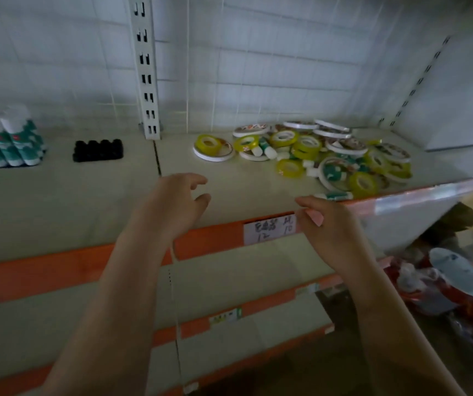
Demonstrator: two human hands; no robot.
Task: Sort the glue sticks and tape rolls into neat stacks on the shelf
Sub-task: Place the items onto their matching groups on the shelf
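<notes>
Tape rolls point(341, 155) heaped with glue sticks point(266, 148), blurred, partly buried; beige shelf point(58, 195), orange edge. Left hand point(172, 207), right hand point(332, 224) loosely curled, holding nothing.

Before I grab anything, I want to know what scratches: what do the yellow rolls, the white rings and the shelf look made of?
Yellow rolls: glossy see-through plastic tape, likely; light passes through. White rings: flat, matte, perhaps tape on card cores; too blurred to tell. Shelf: painted metal, probably; smooth beige surface.
</notes>
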